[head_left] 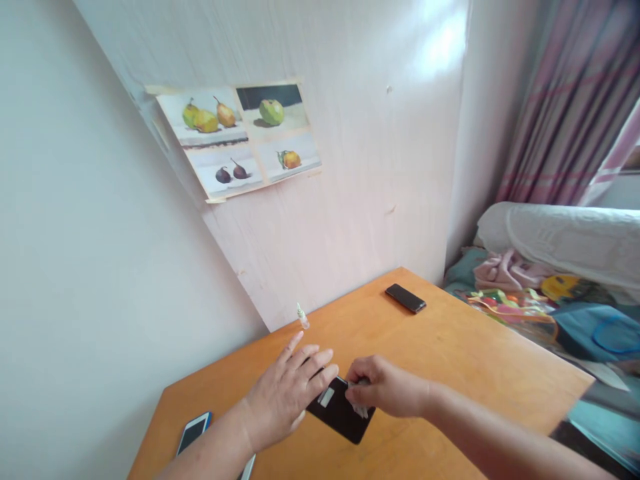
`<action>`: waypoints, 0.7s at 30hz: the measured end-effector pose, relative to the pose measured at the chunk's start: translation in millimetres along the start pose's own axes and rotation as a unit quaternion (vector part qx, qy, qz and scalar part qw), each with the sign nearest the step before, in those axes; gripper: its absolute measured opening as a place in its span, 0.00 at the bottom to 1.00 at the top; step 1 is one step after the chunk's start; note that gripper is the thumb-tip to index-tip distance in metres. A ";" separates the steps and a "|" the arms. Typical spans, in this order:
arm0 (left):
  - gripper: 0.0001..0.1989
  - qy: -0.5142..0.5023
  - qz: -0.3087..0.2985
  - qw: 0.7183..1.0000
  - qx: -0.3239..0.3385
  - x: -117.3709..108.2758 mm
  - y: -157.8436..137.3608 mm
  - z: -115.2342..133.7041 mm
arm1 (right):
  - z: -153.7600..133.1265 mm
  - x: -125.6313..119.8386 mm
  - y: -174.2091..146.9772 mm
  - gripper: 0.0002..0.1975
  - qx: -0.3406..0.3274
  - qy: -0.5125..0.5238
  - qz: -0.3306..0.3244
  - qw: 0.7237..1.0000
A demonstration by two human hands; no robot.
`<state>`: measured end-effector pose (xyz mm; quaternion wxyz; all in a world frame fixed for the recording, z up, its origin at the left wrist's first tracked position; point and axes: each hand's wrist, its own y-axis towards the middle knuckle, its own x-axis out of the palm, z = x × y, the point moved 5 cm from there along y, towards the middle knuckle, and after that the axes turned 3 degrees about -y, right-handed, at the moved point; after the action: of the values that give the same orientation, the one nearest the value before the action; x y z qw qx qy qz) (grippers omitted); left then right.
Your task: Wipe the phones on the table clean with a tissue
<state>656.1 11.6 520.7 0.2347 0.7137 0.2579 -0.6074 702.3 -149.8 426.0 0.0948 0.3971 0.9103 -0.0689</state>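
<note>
A flat black device (340, 421), perhaps a phone or small tablet, lies on the wooden table in front of me. A small pale rectangle (327, 398) shows on its dark surface. My left hand (293, 387) rests over the device's left end with fingers stretched out and slightly spread, covering that part. In my closed right hand (373, 387) is a crumpled whitish tissue (361, 408), pressed against the device's right end. Just beyond my left fingertips stands a small clear dropper bottle (303, 316) with a pointed tip.
A black phone (405, 298) lies toward the table's (475, 373) far corner. At left, a white phone with a blue edge (194, 432) is partly hidden by my left forearm. Fruit pictures (253, 143) hang on the wall panel. Clothes and bags (530, 300) lie piled beyond the right edge.
</note>
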 end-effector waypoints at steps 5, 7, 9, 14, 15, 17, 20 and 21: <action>0.41 -0.006 0.171 0.980 -0.105 -6.4 2.2 -28.2 | -1.5 6.5 3.5 0.17 -0.012 0.229 0.066 0.971; 0.38 -0.061 0.263 0.945 -0.187 -1.1 -2.9 -35.3 | -4.5 6.0 7.2 0.19 -0.026 0.282 0.104 0.953; 0.33 -0.164 0.348 0.888 -0.252 11.1 -10.5 -33.7 | -7.2 6.0 11.6 0.20 -0.028 0.315 0.142 0.938; 0.31 -0.360 0.352 0.804 -0.316 54.0 -9.6 -0.9 | -16.7 19.9 21.5 0.21 -0.021 0.360 0.213 0.908; 0.37 -0.358 0.362 0.796 -0.327 57.8 -9.9 3.9 | -19.3 25.2 22.8 0.21 -0.027 0.369 0.217 0.903; 0.43 -0.346 0.377 0.791 -0.334 61.7 -11.3 8.4 | -23.7 35.9 24.2 0.22 -0.033 0.377 0.214 0.900; 0.49 -0.333 0.382 0.796 -0.332 62.9 -18.4 4.3 | -27.7 47.3 22.5 0.23 -0.029 0.344 0.204 0.916; 0.51 -0.333 0.375 0.799 -0.331 63.1 -21.7 1.7 | -28.9 49.7 21.4 0.23 -0.030 0.327 0.199 0.923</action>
<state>648.8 32.1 457.5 0.7378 0.3868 0.0615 -0.5497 681.6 -94.3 441.7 -0.1849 0.5673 0.7946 0.1122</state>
